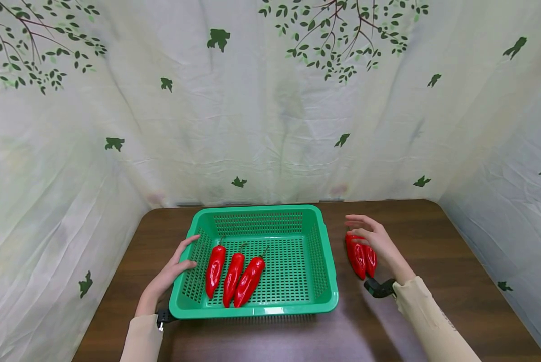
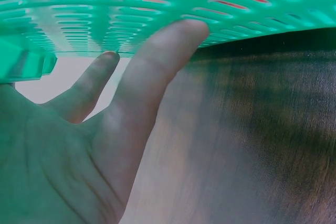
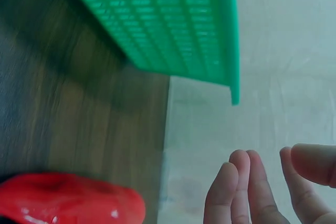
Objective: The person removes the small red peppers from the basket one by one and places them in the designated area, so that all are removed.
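Observation:
A green perforated plastic basket (image 1: 288,312) stands on the table. Inside it, toward the left, lie three glossy red peppers, among them the leftmost pepper (image 1: 215,271), the middle pepper (image 1: 233,279) and the right-hand pepper (image 1: 249,282). My left hand (image 1: 171,271) is at the basket's left side, fingers extended against it; in the left wrist view the thumb (image 2: 142,93) lies along the slotted wall. To the right of the basket, my right hand (image 1: 374,239) hovers over two more red peppers (image 1: 356,259), partly covering them. Its fingers (image 3: 262,198) hold nothing and are apart from the near pepper (image 3: 73,200).
The dark brown wooden table (image 1: 415,241) reaches back to a pale curtain (image 1: 270,125) printed with leaves and branches. Curtains also hang at the left and right sides. A strip of tabletop separates the basket from the right-hand peppers.

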### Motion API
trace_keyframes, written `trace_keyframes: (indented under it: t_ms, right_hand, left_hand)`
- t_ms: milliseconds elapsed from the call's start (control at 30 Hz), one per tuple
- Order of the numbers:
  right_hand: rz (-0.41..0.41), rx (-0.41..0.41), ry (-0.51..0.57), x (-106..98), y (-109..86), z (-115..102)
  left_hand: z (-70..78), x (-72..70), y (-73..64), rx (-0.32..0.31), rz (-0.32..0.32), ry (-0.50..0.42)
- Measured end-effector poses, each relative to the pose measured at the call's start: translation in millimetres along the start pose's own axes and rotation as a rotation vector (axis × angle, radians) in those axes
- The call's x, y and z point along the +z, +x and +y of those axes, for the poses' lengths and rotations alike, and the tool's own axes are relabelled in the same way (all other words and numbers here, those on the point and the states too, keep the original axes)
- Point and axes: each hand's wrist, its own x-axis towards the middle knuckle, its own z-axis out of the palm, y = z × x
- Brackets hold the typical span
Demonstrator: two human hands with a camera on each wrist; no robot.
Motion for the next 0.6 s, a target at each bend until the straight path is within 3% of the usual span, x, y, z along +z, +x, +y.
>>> trace_keyframes:
  t_ms: [600]
  right_hand:
    - [-0.082, 0.001, 0.057, 25.5, 6.7, -19.9]
  left_hand:
    - [-0.8, -0.3, 1.1, 0.001, 0.006, 0.006]
